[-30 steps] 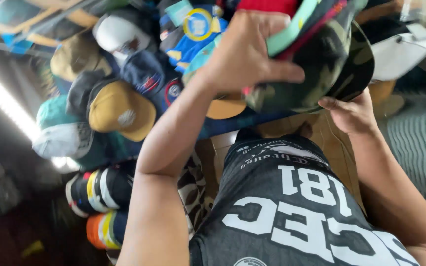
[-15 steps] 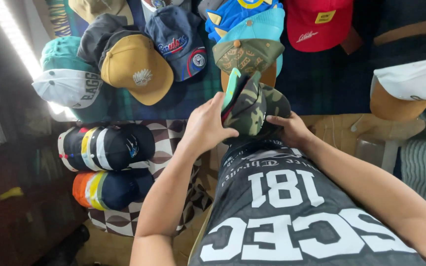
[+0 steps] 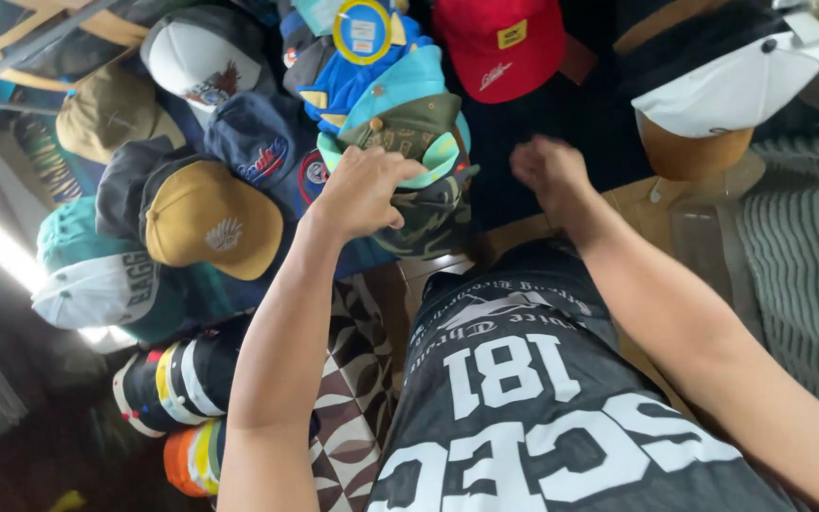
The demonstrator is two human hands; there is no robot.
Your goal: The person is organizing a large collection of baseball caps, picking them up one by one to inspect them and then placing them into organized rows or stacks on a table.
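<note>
Camouflage-patterned cloth cap with a mint-green underbrim point(image 3: 428, 194) sits in the middle of a crowded cap display, just above the edge of the tan wooden counter point(image 3: 637, 204). The left hand point(image 3: 362, 190) lies on its near side with the fingers curled over the brim, gripping the cap. The right hand point(image 3: 547, 166) hovers just to the right of the cap, apart from it, loosely closed with the knuckles up and nothing in it.

Directly above the camouflage cap hangs a bright blue cap with a round yellow-rimmed sticker point(image 3: 362, 57), and to its right a red cap with a small yellow label point(image 3: 500, 47). Left of the left hand a navy cap with red lettering point(image 3: 263, 147) overlaps a mustard-yellow cap with a dark crown point(image 3: 210, 223); above these is a white-fronted cap with a dark brim point(image 3: 201, 62). Further left lies a teal and white cap point(image 3: 97, 275). At the far right a white cap with a tan brim point(image 3: 722, 104) stands on the counter. Below the left forearm, stacked striped caps in black, yellow and orange point(image 3: 177, 398) lie on their sides.
</note>
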